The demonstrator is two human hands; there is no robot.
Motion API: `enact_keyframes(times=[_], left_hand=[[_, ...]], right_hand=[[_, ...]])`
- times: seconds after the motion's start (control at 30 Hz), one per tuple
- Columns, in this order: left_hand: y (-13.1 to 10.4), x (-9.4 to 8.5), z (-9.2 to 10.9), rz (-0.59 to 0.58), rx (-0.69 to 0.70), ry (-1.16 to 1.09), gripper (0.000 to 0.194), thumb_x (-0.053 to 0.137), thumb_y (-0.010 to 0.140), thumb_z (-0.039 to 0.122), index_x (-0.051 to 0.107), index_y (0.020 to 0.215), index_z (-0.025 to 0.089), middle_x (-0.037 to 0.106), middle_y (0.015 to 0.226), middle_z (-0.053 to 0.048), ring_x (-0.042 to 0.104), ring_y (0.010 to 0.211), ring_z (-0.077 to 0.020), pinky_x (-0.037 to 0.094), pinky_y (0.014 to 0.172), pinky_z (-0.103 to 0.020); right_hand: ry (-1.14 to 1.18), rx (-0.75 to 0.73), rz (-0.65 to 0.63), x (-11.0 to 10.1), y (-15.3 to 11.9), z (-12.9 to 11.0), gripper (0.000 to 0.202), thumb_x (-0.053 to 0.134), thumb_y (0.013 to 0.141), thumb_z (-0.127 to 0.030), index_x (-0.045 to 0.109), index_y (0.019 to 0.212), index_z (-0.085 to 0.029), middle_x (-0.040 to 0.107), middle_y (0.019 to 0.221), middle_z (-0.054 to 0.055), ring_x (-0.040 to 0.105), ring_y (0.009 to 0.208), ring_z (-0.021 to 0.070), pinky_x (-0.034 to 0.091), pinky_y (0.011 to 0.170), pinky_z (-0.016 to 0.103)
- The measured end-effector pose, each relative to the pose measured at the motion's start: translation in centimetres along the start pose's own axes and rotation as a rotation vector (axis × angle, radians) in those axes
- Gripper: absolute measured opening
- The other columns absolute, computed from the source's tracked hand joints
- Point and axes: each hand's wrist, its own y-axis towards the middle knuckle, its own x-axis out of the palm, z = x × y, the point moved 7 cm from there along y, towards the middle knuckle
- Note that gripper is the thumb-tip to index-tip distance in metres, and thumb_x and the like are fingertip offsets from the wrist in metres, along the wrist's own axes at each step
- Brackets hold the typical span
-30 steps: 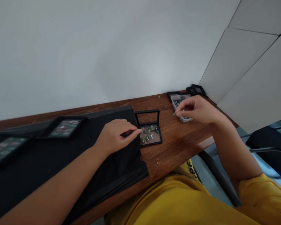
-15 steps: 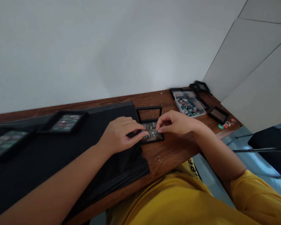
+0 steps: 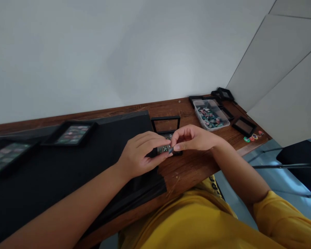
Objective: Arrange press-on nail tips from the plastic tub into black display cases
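Observation:
A small black display frame [image 3: 177, 153] lies open on the table, its upper half [image 3: 166, 118] tilted up behind. Several small shiny green and dark pieces [image 3: 162, 149] lie in its lower half, partly hidden by my hands. Over it, my right hand [image 3: 190, 138] pinches a small dark flat piece [image 3: 170, 150] between thumb and forefinger. My left hand [image 3: 145, 148] reaches in from the left, thumb and forefinger apart. Its fingertips are right by that piece, the thumb seemingly touching its lower end. The kind of piece is too small to make out.
A clear plastic tub [image 3: 224, 125] of mixed small pieces stands at the right, with several black frames [image 3: 245, 126] around it. Small round colourful discs [image 3: 254, 137] lie near the table's right end. Two filled frames [image 3: 74, 134] rest on the black sheet [image 3: 103, 152] at left.
My left hand has moved right, bringing its fingertips up to the right hand's. The right hand, holding the dark piece, has shifted slightly left and down, covering more of the frame.

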Motion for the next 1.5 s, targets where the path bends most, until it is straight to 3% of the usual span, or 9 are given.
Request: enact_keyframes(times=[0.5,0.6,0.77,0.9,1.03,1.13,1.23,1.33,1.5], left_hand=[[-0.3,0.0,-0.2,0.082,-0.19,-0.121,0.008,0.075,0.093,0.019,0.073,0.1,0.023,0.08,0.097,-0.003,0.077,0.085,-0.0174,0.064,0.079,-0.03],[-0.6,0.0,-0.7,0.095,-0.254,-0.143,0.007,0.076,0.092,0.02,0.072,0.098,0.022,0.08,0.097,-0.003,0.077,0.087,-0.0182,0.065,0.082,-0.032],[-1.1,0.1,-1.8,0.097,-0.35,-0.222,0.007,0.074,0.092,0.018,0.071,0.097,0.021,0.081,0.102,-0.004,0.077,0.092,-0.0181,0.065,0.087,-0.033],[-1.5,0.6,-3.0,0.082,-0.472,-0.323,0.006,0.073,0.092,0.022,0.072,0.097,0.021,0.082,0.1,-0.005,0.078,0.089,-0.0184,0.066,0.076,-0.03],[-1.9,1.0,-3.9,0.086,-0.612,-0.434,0.012,0.077,0.088,0.03,0.074,0.093,0.02,0.082,0.098,-0.007,0.078,0.087,-0.02,0.066,0.072,-0.03],[-1.9,1.6,-3.9,0.004,-0.684,-0.532,0.016,0.079,0.085,0.035,0.074,0.088,0.02,0.082,0.089,-0.006,0.076,0.078,-0.0192,0.065,0.069,-0.03],[-1.9,2.2,-3.5,-0.088,-0.722,-0.638,0.019,0.081,0.084,0.037,0.074,0.083,0.019,0.077,0.077,-0.003,0.07,0.067,-0.0156,0.06,0.062,-0.026],[-1.9,2.6,-3.2,-0.166,-0.745,-0.734,0.021,0.082,0.084,0.038,0.073,0.082,0.019,0.071,0.068,-0.001,0.063,0.06,-0.0133,0.055,0.056,-0.024],[-1.7,2.9,-3.1,-0.238,-0.743,-0.785,0.024,0.081,0.086,0.041,0.071,0.08,0.02,0.068,0.067,0.0,0.06,0.058,-0.0127,0.053,0.054,-0.024]], right_hand=[[-0.077,-0.068,0.115,-0.3,0.0,0.1,0.029,0.088,0.081,-0.04,0.074,0.088,-0.015,0.074,0.085,0.001,0.065,0.079,0.0114,0.054,0.078,0.027],[-0.297,-0.099,0.314,-1.9,-1.7,-2.0,0.028,0.086,0.083,-0.042,0.077,0.084,-0.016,0.076,0.085,0.004,0.064,0.076,0.0134,0.052,0.074,0.028],[-0.824,-0.041,0.918,-8.6,-8.7,-6.5,0.026,0.078,0.086,-0.041,0.082,0.089,-0.016,0.071,0.074,0.004,0.051,0.064,0.0139,0.04,0.061,0.03],[-1.124,0.2,1.034,-11.9,-12.2,-6.4,0.026,0.082,0.078,-0.036,0.083,0.096,-0.017,0.067,0.072,0.003,0.052,0.065,0.0165,0.041,0.066,0.033],[-1.223,0.006,1.008,-9.0,-11.6,-6.9,0.027,0.079,0.085,-0.035,0.08,0.107,-0.019,0.077,0.098,0.01,0.064,0.083,0.0235,0.05,0.078,0.039],[-1.164,-0.312,0.722,-3.3,-8.4,-7.0,0.025,0.08,0.09,-0.041,0.079,0.107,-0.024,0.079,0.107,0.009,0.07,0.101,0.027,0.053,0.094,0.043],[-1.098,-0.461,0.408,1.5,-5.2,-5.8,0.03,0.078,0.095,-0.047,0.078,0.113,-0.023,0.079,0.112,0.009,0.071,0.102,0.0235,0.054,0.094,0.04],[-1.053,-0.582,0.4,3.2,-4.0,-5.0,0.032,0.075,0.098,-0.049,0.077,0.115,-0.021,0.078,0.11,0.009,0.071,0.098,0.0203,0.054,0.09,0.037],[-1.075,-0.653,0.466,3.4,-4.1,-4.5,0.028,0.071,0.101,-0.047,0.079,0.116,-0.024,0.077,0.108,0.008,0.07,0.098,0.0196,0.054,0.09,0.038]])
